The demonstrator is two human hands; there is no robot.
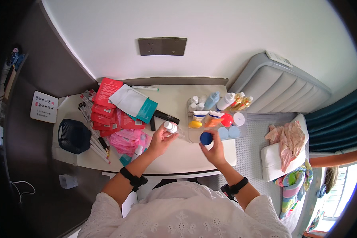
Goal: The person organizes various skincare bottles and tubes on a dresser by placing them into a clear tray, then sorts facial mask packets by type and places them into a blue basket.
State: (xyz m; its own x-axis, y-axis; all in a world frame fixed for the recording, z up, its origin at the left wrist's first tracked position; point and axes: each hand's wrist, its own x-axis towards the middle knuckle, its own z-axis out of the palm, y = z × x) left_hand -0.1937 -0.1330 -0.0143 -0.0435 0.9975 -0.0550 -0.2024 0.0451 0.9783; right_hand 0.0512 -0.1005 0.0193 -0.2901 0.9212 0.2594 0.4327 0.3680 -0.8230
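My left hand [161, 141] holds a small clear bottle with a white cap [170, 127] above the middle of the white desk. In my right hand [214, 150] is a round container with a dark blue lid [206, 138], at the near left corner of a clear plastic organizer [194, 137]. Small white-capped bottles, a light blue bottle [212, 100], a white bottle [225, 101], gold-topped bottles [242, 103], tubes, a yellow item [195, 124], a red round item [226, 120] and light blue round lids [233, 131] stand in the organizer.
Left on the desk lie red packets [107, 92], a white and teal packet [136, 102], pink packets [128, 141], a black box [166, 116], pens and a dark blue basket [74, 136]. A bed [250, 148] adjoins the desk's right side; a wall rises behind.
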